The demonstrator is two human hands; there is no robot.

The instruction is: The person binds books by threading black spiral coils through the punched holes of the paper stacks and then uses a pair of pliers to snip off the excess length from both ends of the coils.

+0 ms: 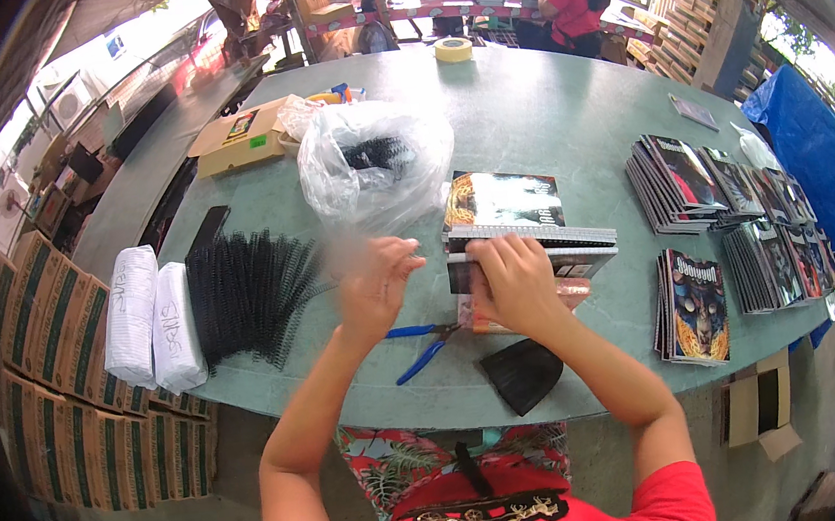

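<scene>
My right hand (515, 276) is closed on a notebook (578, 257) with a dark cover, its row of punched holes along the upper edge. Under and behind it lies another notebook (507, 197) with a colourful cover. To the left, my left hand (375, 285) is raised with thumb and fingers pinched together; what they hold, if anything, is too small to tell. Beside that hand a heap of black plastic binding coils (250, 292) is spread on the table. Blue-handled pliers (421, 346) lie between my forearms, next to a black pouch (522, 376).
A clear plastic bag (380, 179) with black coils stands mid-table, beside a cardboard box (240, 142). Notebook stacks (667, 186) occupy the right side. Two white wrapped bundles (152, 316) lie at the left edge. A tape roll (454, 50) sits far back. Another person (574, 4) works beyond.
</scene>
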